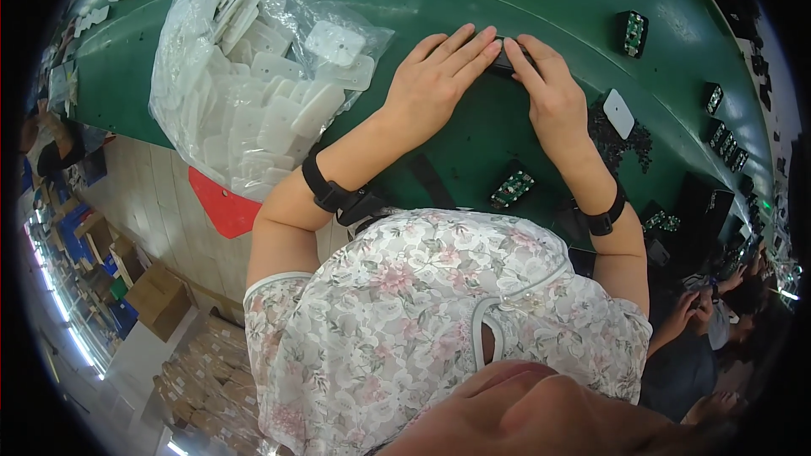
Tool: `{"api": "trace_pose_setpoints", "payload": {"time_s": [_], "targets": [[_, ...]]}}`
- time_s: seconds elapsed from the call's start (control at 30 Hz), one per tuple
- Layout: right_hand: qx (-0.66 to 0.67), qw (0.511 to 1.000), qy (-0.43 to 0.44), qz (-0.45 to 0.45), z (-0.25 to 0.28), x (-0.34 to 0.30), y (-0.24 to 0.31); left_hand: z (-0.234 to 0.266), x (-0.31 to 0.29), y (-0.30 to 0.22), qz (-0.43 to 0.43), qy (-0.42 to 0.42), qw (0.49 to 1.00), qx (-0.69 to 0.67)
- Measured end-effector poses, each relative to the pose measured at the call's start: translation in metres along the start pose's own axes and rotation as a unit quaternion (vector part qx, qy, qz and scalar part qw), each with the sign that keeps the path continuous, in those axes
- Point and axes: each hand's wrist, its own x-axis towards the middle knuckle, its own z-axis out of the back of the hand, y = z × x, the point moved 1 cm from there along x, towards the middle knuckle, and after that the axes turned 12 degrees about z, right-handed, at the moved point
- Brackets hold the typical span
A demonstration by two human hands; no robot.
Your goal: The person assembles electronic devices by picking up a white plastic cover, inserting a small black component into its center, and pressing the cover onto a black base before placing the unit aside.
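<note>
My left hand [431, 80] and my right hand [553, 89] meet over a small black box-like casing [500, 66] on the green table. The left fingers lie close together across its top left side, and the right fingers bend onto its right side. Most of the casing is hidden under the fingers. Near my right wrist lies a white rounded plate [618, 113] beside a heap of small black screw-like parts [623, 148]. Closer to my body, between my forearms, rests a green circuit board in a black casing [512, 188].
To the left, a clear plastic bag [182, 59] spills many white plates [279, 114] on the green table [456, 0]. More boards in black casings [632, 34] stand at right. A red stool [224, 203] and cardboard boxes [159, 300] are lower left. Another person's hand [684, 312] works at lower right.
</note>
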Motion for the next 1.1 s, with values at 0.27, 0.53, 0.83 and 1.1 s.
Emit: {"api": "trace_pose_setpoints", "payload": {"time_s": [0.27,0.53,0.83,1.1], "targets": [[-0.014,0.999,0.032,-0.014,0.008,0.004,-0.001,0.005,0.003,-0.001,-0.028,0.023,0.997,0.066],[0.219,0.972,0.039,-0.076,0.004,0.013,-0.038,-0.021,0.011,-0.005,-0.013,-0.072,0.997,0.034],[0.416,0.888,-0.057,-0.188,0.009,0.019,-0.031,-0.004,0.021,0.0,0.282,0.063,0.885,-0.365],[0.439,0.869,-0.144,-0.177,0.013,0.018,-0.017,0.007,0.013,-0.012,0.319,0.119,0.803,-0.49]]}}
